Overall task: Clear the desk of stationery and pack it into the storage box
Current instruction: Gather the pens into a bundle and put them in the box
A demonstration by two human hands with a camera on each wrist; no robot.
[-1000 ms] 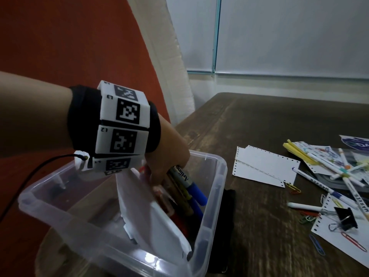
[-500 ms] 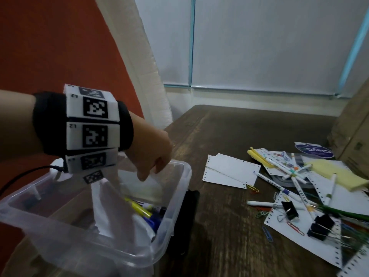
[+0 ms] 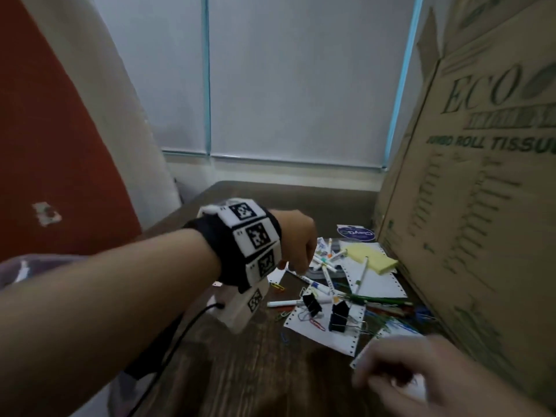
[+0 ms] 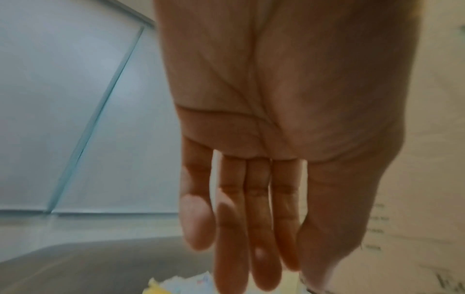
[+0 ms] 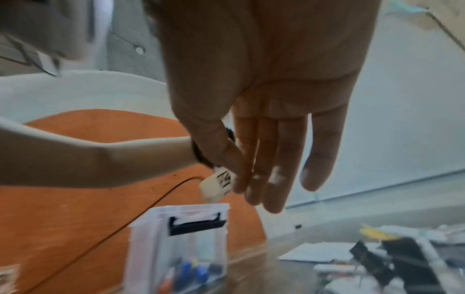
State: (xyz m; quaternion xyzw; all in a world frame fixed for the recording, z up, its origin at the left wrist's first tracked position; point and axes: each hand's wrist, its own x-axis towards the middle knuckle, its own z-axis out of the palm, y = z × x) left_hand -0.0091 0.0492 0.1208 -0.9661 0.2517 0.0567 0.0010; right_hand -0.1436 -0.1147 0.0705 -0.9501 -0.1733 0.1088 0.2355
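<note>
My left hand [image 3: 296,260] hangs over the far left side of the stationery pile, above several white markers [image 3: 326,260]. Its fingers are straight and hold nothing, as the left wrist view of that hand [image 4: 251,238] shows. At the near right my right hand [image 3: 391,374] hovers blurred, fingers straight and empty [image 5: 271,179]. In the pile lie two black binder clips [image 3: 338,317], a yellow sticky pad [image 3: 371,258], perforated paper sheets [image 3: 376,281], a white pen [image 3: 281,303] and coloured paper clips [image 3: 316,323]. The clear storage box [image 5: 176,234], with blue pens [image 5: 191,272] inside, shows only in the right wrist view.
A tall cardboard carton [image 3: 481,206] walls off the right side, right against the pile. The dark wooden table [image 3: 240,371] runs back to a window with blinds. A black cable [image 3: 180,326] hangs from my left wrist camera. An orange surface fills the left.
My left hand let go of the pens in the storage box and swung right to the pile. The head view turned right, losing the box, and my right hand came into view.
</note>
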